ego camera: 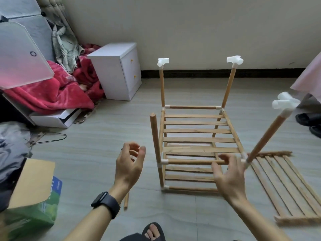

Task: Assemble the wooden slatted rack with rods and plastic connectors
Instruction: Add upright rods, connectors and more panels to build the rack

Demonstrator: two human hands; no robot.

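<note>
Centrally, on a grey floor, a half-built wooden slatted rack (196, 140): two slatted tiers joined by rods and white sleeves. Upright rods at its 11, 1 and 5 o'clock corners capped by a far-left connector (163, 62), far-right connector (234, 60) and near-right connector (285, 102). At its 7 o'clock corner, a bare upright rod (154, 136), probably next for capping. In view at 7 o'clock, left hand (129, 164), released, fingers loosely curled, nothing plainly held. At 5 o'clock, right hand (229, 178), spread open, fingertips at the front crossbar (191, 161), seemingly steadying the frame. At 4 o'clock, a loose slatted panel (286, 188), flat on the floor, likely waiting as the top tier. Beside the left wrist, a loose rod (126, 200).
</note>
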